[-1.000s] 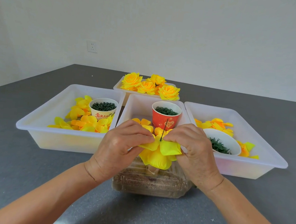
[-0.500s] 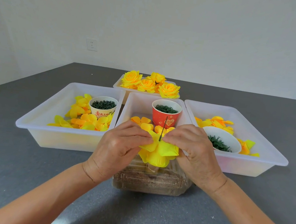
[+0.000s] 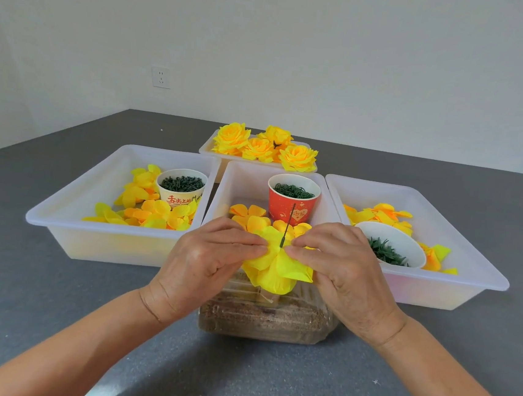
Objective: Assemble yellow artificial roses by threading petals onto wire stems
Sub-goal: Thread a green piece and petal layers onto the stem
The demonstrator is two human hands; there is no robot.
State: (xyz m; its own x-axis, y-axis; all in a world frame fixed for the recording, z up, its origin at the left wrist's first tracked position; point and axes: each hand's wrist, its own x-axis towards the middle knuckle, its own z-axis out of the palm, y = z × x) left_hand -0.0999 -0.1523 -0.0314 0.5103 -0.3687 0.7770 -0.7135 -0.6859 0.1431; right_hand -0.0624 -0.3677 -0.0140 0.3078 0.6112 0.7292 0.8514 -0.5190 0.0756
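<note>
Yellow fabric petals (image 3: pixel 274 267) sit bunched on a thin dark wire stem (image 3: pixel 287 224), which rises almost upright between both hands, its tip crossing in front of the red cup (image 3: pixel 292 200). The left hand (image 3: pixel 206 262) pinches the petal layer from one side with curled fingers, and the right hand (image 3: pixel 340 266) pinches it from the other, fingertips nearly meeting at the wire. Compared with 1 second ago the grip looks much the same, but the petal cluster has slid slightly further down the stem and more bare wire shows above it. I take that to mean this layer is being seated against those below, so the bloom is partly built and further layers are likely needed.

The flower is held just above a clear plastic container (image 3: pixel 266 319) on the grey counter (image 3: pixel 37 288), in front of the middle white tray (image 3: pixel 220 213). That tray holds loose petals and the red cup of dark green rings. The left tray (image 3: pixel 70 211) carries petals and a white printed cup (image 3: pixel 180 188); the right tray (image 3: pixel 470 272) carries petals and a white bowl (image 3: pixel 408 247) of green pieces. Finished roses (image 3: pixel 265 147) fill a small tray at the back.
</note>
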